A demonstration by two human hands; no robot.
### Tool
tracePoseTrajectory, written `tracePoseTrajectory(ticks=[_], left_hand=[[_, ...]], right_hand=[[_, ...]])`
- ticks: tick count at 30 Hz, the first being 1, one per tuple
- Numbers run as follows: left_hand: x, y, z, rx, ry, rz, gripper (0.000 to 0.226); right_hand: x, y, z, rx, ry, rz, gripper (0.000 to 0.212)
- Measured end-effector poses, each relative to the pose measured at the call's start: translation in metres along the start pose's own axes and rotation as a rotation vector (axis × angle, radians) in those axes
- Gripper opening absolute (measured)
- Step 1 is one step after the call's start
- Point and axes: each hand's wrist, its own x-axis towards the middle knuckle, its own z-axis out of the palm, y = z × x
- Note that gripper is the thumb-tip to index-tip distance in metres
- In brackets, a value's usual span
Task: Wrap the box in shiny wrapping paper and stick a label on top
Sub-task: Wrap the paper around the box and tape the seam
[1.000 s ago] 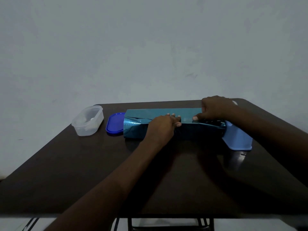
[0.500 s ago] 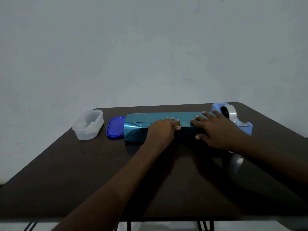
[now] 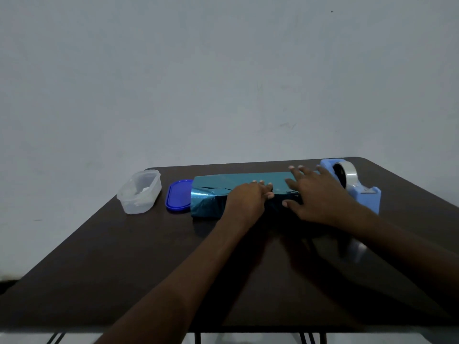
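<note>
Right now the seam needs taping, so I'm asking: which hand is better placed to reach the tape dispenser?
Right hand: it lies flat beside the tape dispenser, while the left hand pins the wrapping paper.

A dark table [image 3: 124, 256] carries a clear tub [image 3: 139, 192], blue lid [image 3: 177, 197], wrapped box [image 3: 213, 192] and tape dispenser [image 3: 360, 187].

Wrapping paper [image 3: 238, 181] shiny teal; lid [image 3: 177, 196] deep blue; tape dispenser [image 3: 367, 197] pale blue; table [image 3: 149, 256] dark brown.
</note>
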Motion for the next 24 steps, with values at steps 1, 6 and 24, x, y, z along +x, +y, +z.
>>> tracePoseTrajectory(ticks=[1,6,24], left_hand=[[0.0,0.0,0.0,0.001,0.004,-0.001,0.035],[-0.001,-0.001,0.0,0.014,-0.02,-0.008,0.037],[0.026,0.078,0.007,-0.233,-0.031,0.188,0.092]], right_hand=[[0.0,-0.006,0.002,0.08,-0.001,-0.026,0.067],[-0.009,-0.002,0.006,0.251,0.006,-0.012,0.057],[-0.051,0.097,-0.044,0.395,-0.015,0.656,0.04]])
